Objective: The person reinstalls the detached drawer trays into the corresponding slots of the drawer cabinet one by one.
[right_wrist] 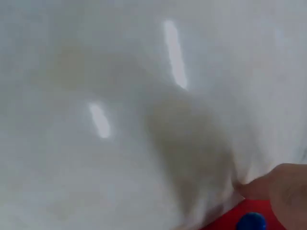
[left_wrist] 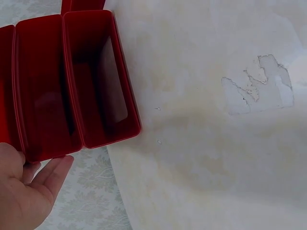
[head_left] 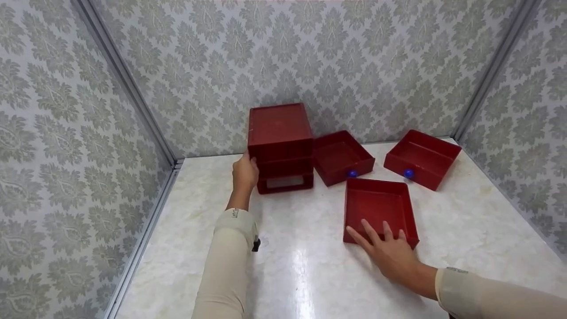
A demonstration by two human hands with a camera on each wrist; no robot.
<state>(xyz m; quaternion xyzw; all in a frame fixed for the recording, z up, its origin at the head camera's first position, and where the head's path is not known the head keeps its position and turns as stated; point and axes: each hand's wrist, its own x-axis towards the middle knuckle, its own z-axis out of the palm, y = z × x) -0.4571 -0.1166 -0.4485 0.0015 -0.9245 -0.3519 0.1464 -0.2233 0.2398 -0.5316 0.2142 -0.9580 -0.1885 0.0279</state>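
Stretching our left hand (head_left: 245, 172) forward, fingers extended against the red drawer cabinet (head_left: 281, 124), our right hand (head_left: 395, 258) loosely spread, over the nearest red drawer (head_left: 376, 204).

A pale table (head_left: 310, 252) bears three drawers (head_left: 339, 153) and, seemingly, a red cabinet (head_left: 281, 126).

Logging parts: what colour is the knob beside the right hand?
Blue; the knob shows best in the right wrist view.

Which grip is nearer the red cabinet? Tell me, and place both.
Left. The left grip touches the red cabinet at its left side; the right grip is apart, to its right, at the near edge of the front drawer.
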